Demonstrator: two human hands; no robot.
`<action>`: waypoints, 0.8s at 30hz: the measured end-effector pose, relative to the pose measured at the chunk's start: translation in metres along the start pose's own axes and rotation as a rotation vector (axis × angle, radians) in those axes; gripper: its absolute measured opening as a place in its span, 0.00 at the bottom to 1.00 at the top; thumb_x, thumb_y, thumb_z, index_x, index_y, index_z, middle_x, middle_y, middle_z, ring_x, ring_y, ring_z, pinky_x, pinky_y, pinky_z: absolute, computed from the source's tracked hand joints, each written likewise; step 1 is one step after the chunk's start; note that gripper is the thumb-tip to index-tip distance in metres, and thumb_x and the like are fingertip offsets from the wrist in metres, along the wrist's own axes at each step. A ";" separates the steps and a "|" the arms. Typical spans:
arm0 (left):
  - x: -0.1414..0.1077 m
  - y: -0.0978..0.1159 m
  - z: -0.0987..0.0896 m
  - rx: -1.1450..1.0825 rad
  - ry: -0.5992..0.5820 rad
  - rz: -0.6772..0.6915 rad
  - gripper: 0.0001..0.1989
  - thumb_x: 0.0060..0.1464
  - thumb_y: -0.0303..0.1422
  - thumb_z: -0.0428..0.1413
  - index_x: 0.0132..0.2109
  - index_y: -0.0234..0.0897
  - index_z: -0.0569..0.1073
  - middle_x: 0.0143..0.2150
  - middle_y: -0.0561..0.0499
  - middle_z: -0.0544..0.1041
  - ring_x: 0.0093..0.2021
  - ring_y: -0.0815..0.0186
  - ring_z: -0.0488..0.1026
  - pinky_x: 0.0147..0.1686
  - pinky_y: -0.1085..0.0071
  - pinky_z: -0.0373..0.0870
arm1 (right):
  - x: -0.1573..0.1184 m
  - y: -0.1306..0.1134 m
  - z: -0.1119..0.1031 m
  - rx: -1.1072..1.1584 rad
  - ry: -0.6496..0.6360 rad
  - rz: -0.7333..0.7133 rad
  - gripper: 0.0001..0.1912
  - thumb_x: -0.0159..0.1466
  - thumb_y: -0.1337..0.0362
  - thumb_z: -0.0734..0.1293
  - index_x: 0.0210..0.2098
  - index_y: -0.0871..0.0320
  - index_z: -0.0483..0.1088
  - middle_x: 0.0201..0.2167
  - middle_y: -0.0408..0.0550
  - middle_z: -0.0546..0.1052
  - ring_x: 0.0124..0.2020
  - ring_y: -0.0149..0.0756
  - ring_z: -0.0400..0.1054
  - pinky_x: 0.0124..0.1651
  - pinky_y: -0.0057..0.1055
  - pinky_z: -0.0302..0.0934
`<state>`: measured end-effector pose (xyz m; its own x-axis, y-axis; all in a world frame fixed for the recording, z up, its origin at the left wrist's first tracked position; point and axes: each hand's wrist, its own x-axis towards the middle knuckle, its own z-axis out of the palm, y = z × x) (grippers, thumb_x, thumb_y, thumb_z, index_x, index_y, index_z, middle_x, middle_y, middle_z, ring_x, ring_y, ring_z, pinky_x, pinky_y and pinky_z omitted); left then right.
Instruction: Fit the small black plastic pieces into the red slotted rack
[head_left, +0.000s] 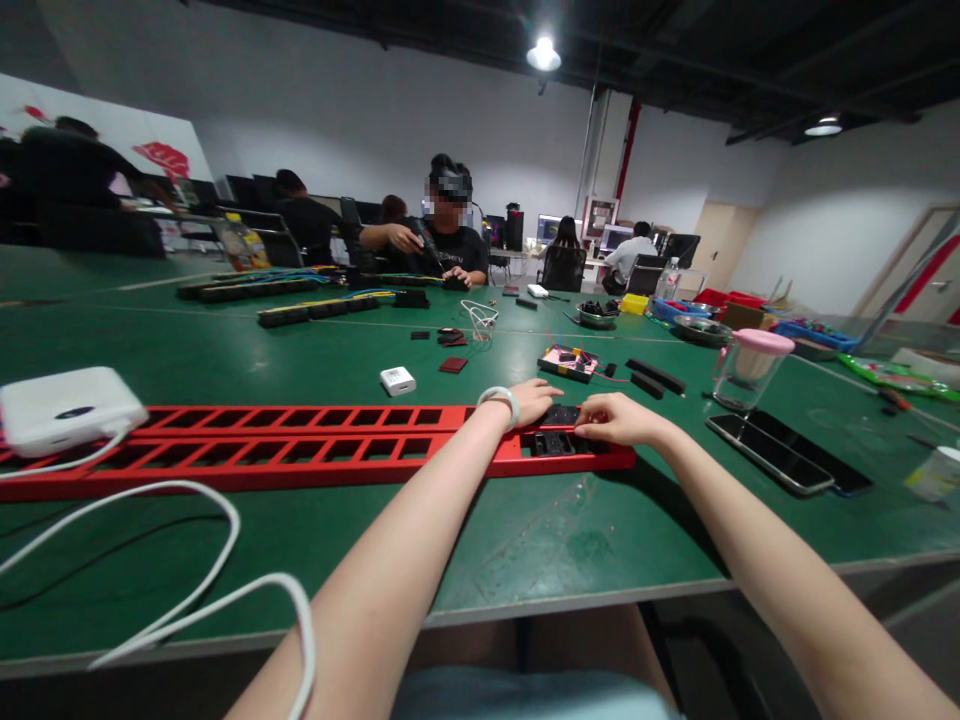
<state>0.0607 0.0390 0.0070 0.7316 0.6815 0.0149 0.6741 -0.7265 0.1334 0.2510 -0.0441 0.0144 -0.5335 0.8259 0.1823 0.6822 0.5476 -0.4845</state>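
Observation:
A long red frame [420, 463] with two rows of rectangular openings lies across the green table. Black parts sit in the openings at its right end, one [553, 443] in the near row and one [559, 414] in the far row. My left hand [534, 402], with a pale bracelet at the wrist, rests on the frame beside the far black part, its fingers stretched out. At the right edge of the black parts is my right hand [609, 417], its fingers pressed together; what they hold, if anything, is hidden.
A white device [71, 408] with a cable lies over the frame's left end. Two phones [780, 455] and a pink-lidded jug [752, 368] stand or lie at right. Beyond are a white adapter [397, 380], black bars [655, 377] and a person [457, 245] holding a tool.

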 end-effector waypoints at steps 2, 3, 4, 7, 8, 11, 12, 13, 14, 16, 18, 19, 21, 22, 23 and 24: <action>0.003 -0.002 0.001 0.061 -0.035 0.060 0.19 0.53 0.30 0.39 0.50 0.42 0.65 0.55 0.56 0.63 0.58 0.65 0.50 0.55 0.73 0.48 | 0.004 0.008 0.004 0.079 0.105 0.048 0.11 0.54 0.59 0.61 0.29 0.61 0.67 0.23 0.42 0.68 0.24 0.28 0.59 0.27 0.24 0.52; 0.005 -0.003 0.002 0.098 -0.046 0.095 0.19 0.53 0.30 0.39 0.49 0.41 0.66 0.54 0.56 0.64 0.58 0.65 0.50 0.55 0.73 0.48 | 0.006 0.011 0.005 0.110 0.179 0.076 0.10 0.54 0.59 0.60 0.28 0.61 0.65 0.21 0.41 0.67 0.23 0.27 0.58 0.25 0.23 0.51; 0.006 -0.004 0.003 0.130 -0.048 0.124 0.18 0.53 0.30 0.40 0.48 0.41 0.67 0.53 0.55 0.64 0.57 0.65 0.51 0.54 0.73 0.48 | 0.007 0.015 0.006 0.134 0.259 0.098 0.09 0.54 0.60 0.60 0.28 0.60 0.63 0.20 0.40 0.65 0.22 0.27 0.57 0.25 0.23 0.50; 0.010 -0.006 0.006 0.149 -0.007 0.076 0.16 0.55 0.35 0.40 0.47 0.41 0.67 0.50 0.51 0.67 0.52 0.64 0.59 0.51 0.72 0.53 | 0.011 0.021 0.007 0.147 0.452 0.125 0.07 0.54 0.62 0.59 0.25 0.60 0.60 0.18 0.39 0.63 0.21 0.26 0.55 0.25 0.23 0.49; 0.011 -0.007 0.006 0.136 0.017 0.015 0.17 0.55 0.37 0.40 0.46 0.40 0.68 0.48 0.50 0.68 0.50 0.64 0.61 0.49 0.71 0.55 | 0.012 0.021 0.007 0.134 0.492 0.127 0.07 0.53 0.62 0.58 0.24 0.60 0.59 0.18 0.39 0.62 0.21 0.26 0.55 0.25 0.23 0.49; 0.011 -0.007 0.005 0.114 0.088 -0.170 0.18 0.54 0.41 0.40 0.41 0.38 0.70 0.42 0.47 0.71 0.43 0.62 0.67 0.44 0.69 0.61 | 0.013 0.022 0.010 0.077 0.529 0.141 0.06 0.53 0.63 0.59 0.22 0.59 0.58 0.17 0.39 0.63 0.21 0.26 0.56 0.25 0.23 0.48; 0.011 -0.007 0.005 0.113 0.104 -0.201 0.18 0.54 0.40 0.41 0.38 0.37 0.71 0.40 0.47 0.72 0.41 0.62 0.68 0.42 0.70 0.62 | 0.013 0.023 0.012 0.059 0.519 0.144 0.05 0.52 0.64 0.59 0.22 0.59 0.59 0.17 0.39 0.63 0.20 0.26 0.56 0.25 0.23 0.48; 0.010 -0.007 0.004 0.109 0.113 -0.219 0.17 0.53 0.40 0.41 0.36 0.37 0.71 0.39 0.47 0.72 0.40 0.62 0.68 0.40 0.70 0.62 | 0.013 0.023 0.013 0.040 0.503 0.143 0.05 0.52 0.64 0.59 0.23 0.59 0.59 0.17 0.39 0.64 0.20 0.26 0.56 0.25 0.23 0.48; 0.009 -0.007 0.004 0.099 0.118 -0.232 0.16 0.53 0.40 0.42 0.35 0.37 0.71 0.37 0.47 0.73 0.38 0.62 0.69 0.38 0.71 0.63 | 0.014 0.023 0.015 0.022 0.488 0.138 0.05 0.52 0.64 0.59 0.23 0.59 0.59 0.17 0.39 0.64 0.20 0.26 0.57 0.24 0.23 0.48; 0.007 -0.006 0.004 0.066 0.125 -0.255 0.15 0.52 0.40 0.43 0.34 0.37 0.70 0.35 0.48 0.73 0.36 0.63 0.69 0.35 0.71 0.64 | 0.014 0.024 0.018 -0.005 0.478 0.127 0.04 0.51 0.65 0.59 0.23 0.59 0.60 0.17 0.39 0.64 0.21 0.26 0.57 0.24 0.22 0.47; 0.006 -0.006 0.005 0.032 0.136 -0.296 0.15 0.52 0.41 0.44 0.38 0.36 0.69 0.35 0.48 0.73 0.35 0.63 0.70 0.34 0.71 0.64 | 0.015 0.024 0.019 -0.013 0.485 0.124 0.04 0.51 0.65 0.59 0.22 0.59 0.60 0.17 0.39 0.65 0.20 0.26 0.57 0.25 0.22 0.48; 0.006 -0.006 0.005 0.020 0.143 -0.317 0.15 0.51 0.41 0.45 0.40 0.36 0.68 0.36 0.47 0.73 0.35 0.63 0.70 0.35 0.71 0.64 | 0.015 0.024 0.018 -0.012 0.489 0.125 0.04 0.51 0.65 0.59 0.23 0.59 0.60 0.17 0.39 0.64 0.20 0.26 0.57 0.25 0.23 0.48; 0.006 -0.005 0.005 0.015 0.132 -0.331 0.17 0.52 0.40 0.44 0.44 0.36 0.66 0.39 0.46 0.72 0.38 0.62 0.69 0.37 0.70 0.64 | 0.015 0.024 0.018 -0.005 0.493 0.125 0.04 0.51 0.65 0.59 0.23 0.59 0.60 0.17 0.39 0.65 0.20 0.26 0.57 0.25 0.23 0.48; 0.006 -0.005 0.004 0.026 0.110 -0.322 0.18 0.52 0.41 0.43 0.44 0.36 0.67 0.40 0.45 0.72 0.40 0.62 0.69 0.39 0.69 0.64 | 0.015 0.023 0.017 -0.002 0.491 0.125 0.04 0.51 0.65 0.59 0.23 0.59 0.60 0.17 0.39 0.64 0.20 0.26 0.56 0.25 0.23 0.48; 0.005 -0.004 0.003 0.046 0.084 -0.314 0.18 0.53 0.41 0.41 0.43 0.37 0.68 0.42 0.45 0.71 0.41 0.61 0.68 0.41 0.68 0.63 | 0.014 0.023 0.017 -0.001 0.491 0.125 0.04 0.51 0.64 0.59 0.23 0.59 0.60 0.17 0.39 0.64 0.20 0.26 0.56 0.25 0.23 0.48; 0.004 -0.003 0.002 0.072 0.056 -0.313 0.18 0.53 0.41 0.40 0.42 0.38 0.69 0.43 0.46 0.71 0.43 0.60 0.67 0.43 0.65 0.62 | 0.014 0.022 0.017 -0.002 0.491 0.126 0.05 0.51 0.64 0.59 0.23 0.59 0.60 0.16 0.39 0.64 0.20 0.26 0.56 0.25 0.22 0.48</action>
<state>0.0618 0.0431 0.0045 0.4821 0.8752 0.0393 0.8725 -0.4837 0.0698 0.2504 -0.0225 -0.0083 -0.1491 0.8510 0.5036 0.7274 0.4394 -0.5271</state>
